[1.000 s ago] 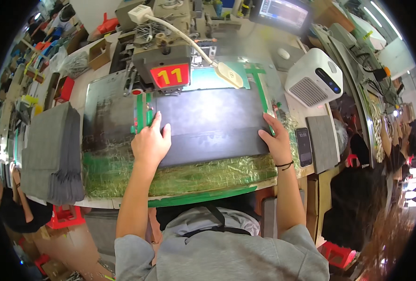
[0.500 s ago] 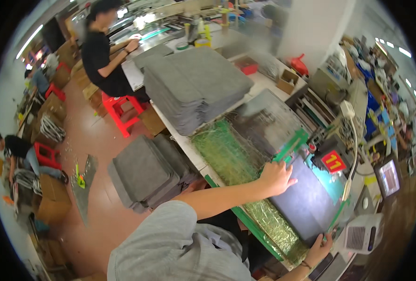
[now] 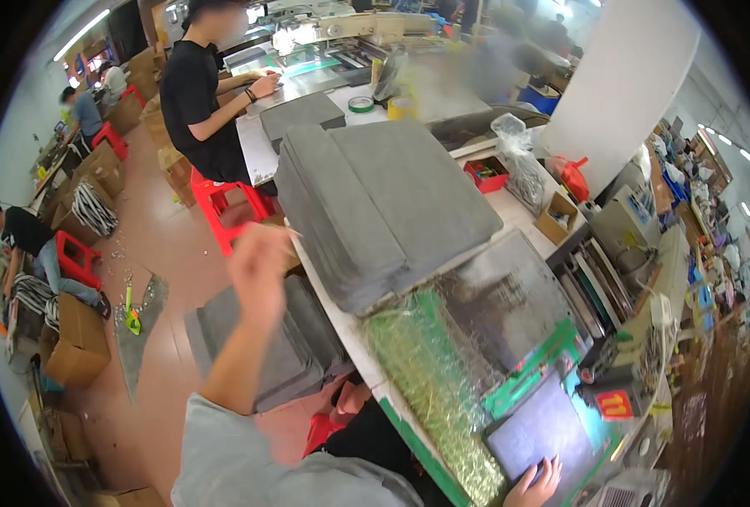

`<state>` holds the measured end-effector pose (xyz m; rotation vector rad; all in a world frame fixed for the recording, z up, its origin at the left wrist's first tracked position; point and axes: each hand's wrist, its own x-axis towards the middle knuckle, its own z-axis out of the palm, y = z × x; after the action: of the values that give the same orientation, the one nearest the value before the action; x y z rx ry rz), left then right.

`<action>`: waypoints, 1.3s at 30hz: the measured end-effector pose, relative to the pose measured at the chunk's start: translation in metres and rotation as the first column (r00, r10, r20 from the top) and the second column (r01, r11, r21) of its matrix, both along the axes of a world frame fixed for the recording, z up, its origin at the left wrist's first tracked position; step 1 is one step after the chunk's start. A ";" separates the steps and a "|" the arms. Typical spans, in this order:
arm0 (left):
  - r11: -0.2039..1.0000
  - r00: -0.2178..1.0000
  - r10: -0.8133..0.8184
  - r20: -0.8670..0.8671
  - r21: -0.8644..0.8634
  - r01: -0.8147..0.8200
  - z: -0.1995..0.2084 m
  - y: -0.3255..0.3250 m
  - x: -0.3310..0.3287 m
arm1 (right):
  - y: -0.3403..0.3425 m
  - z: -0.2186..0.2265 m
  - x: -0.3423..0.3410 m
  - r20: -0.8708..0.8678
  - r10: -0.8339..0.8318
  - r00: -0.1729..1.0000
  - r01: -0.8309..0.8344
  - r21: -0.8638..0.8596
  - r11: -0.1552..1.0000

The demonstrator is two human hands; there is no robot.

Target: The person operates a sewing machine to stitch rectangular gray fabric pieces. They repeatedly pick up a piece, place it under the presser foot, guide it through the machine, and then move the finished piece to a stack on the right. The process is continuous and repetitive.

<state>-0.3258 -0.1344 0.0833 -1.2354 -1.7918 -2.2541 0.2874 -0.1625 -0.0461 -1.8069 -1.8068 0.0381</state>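
Note:
My left hand point(image 3: 261, 275) is raised, smeared by motion, left of a tall stack of grey sheets point(image 3: 426, 198) on the table. Whether its fingers hold anything cannot be made out. My right hand point(image 3: 535, 486) lies open near the lower edge, fingers stretched out on a brightly lit, smooth grey panel point(image 3: 531, 435). Beside that panel runs a strip of shiny, greenish-gold film point(image 3: 442, 393), crinkled along its length. A green bar point(image 3: 531, 372) crosses the work surface beyond the panel, and past it lies a dark, stained grey plate point(image 3: 497, 291).
More stacked grey sheets point(image 3: 286, 359) stand low at the left of the table. A person in black sits at the far table by a red stool point(image 3: 223, 211). Far right are a red tray point(image 3: 486, 173), a small carton point(image 3: 557, 218) and a box with a red label point(image 3: 614, 404).
My left hand has left the green bar and swung up and left toward the tall stack. My right hand has moved from the panel's far right corner onto its surface. The view has shifted.

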 end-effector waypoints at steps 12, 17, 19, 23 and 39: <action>0.833 0.903 0.377 0.206 -0.501 -0.234 -0.122 0.174 -0.354 | 0.004 0.032 -0.043 0.321 -0.018 0.947 0.035 -0.045 0.998; 0.557 0.864 0.496 -0.089 -0.731 -0.395 -0.139 0.233 -0.443 | 0.048 0.052 -0.084 0.386 0.026 0.922 0.002 -0.070 0.998; 0.450 0.828 0.558 -0.052 -0.819 -0.356 -0.133 0.264 -0.457 | 0.061 0.059 -0.100 0.405 0.021 0.914 0.009 -0.071 0.997; 0.292 0.811 0.580 -0.077 -0.910 -0.295 -0.136 0.277 -0.459 | 0.074 0.072 -0.117 0.449 0.023 0.893 0.013 -0.076 0.997; 0.427 0.800 0.600 0.029 -0.857 -0.289 -0.118 0.141 -0.376 | 0.093 0.085 -0.133 0.455 -0.016 0.890 0.042 -0.048 0.998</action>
<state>-0.7020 0.0067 -0.0343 -0.1794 -3.0286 -1.3130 0.1539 -0.0695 0.0393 -2.0037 -2.1085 -0.3822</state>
